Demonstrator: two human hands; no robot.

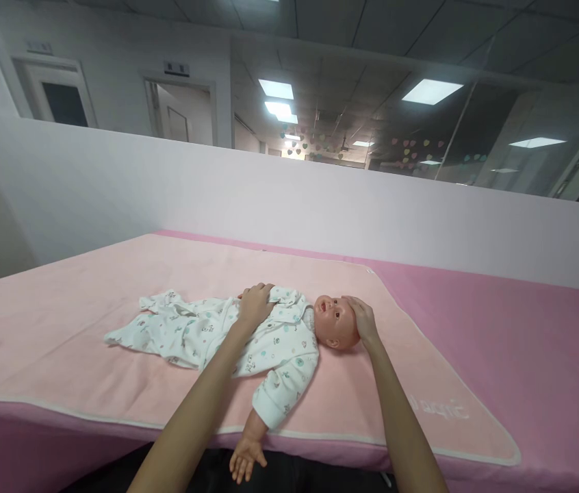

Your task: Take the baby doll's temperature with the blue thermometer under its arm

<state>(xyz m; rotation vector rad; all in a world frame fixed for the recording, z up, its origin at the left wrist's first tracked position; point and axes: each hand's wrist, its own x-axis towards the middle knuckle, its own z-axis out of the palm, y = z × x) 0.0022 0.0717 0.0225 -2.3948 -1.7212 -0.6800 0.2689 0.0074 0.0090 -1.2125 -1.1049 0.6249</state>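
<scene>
Pale pink towelling forms the mat that covers most of a deeper pink tabletop. In the head view, a doll lies on its back across this mat, head to the right and legs to the left, dressed in a white printed romper.

The left hand rests on the doll's chest with its fingers curled over the far side of the cloth. Whether they pinch the fabric cannot be told. The right hand cups the crown of the head, fingers apart and laid on rather than clamped. This probably steadies the hard, round head so it does not roll while the soft body is pressed flat.

The doll lies close to the near edge, and its bare arm hangs over the rim, so there is little margin on that side. Beyond the doll the mat runs clear to a white partition, and there is open room to the left past the romper legs and to the right on the bare pink surface.
</scene>
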